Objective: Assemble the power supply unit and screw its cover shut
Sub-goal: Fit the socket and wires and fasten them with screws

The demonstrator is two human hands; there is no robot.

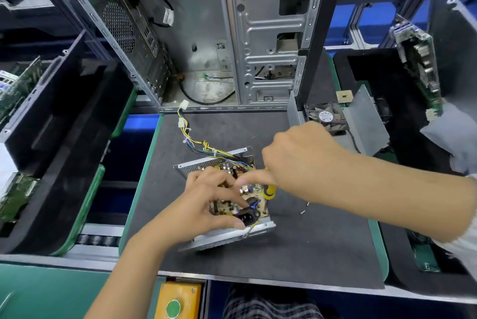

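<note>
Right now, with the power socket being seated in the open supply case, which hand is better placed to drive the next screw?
Probably the right hand: it already holds the yellow screwdriver over the power supply case, with loose screws lying beside it. The left hand is busy holding the black power socket.

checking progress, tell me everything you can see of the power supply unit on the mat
The power supply unit is an open grey sheet-metal box with perforated walls, cover off, on the dark mat. Its circuit board is exposed. A bundled cable runs from its far corner. The left hand pinches the black socket at its near wall; the right hand reaches over with a yellow-handled screwdriver.
</note>
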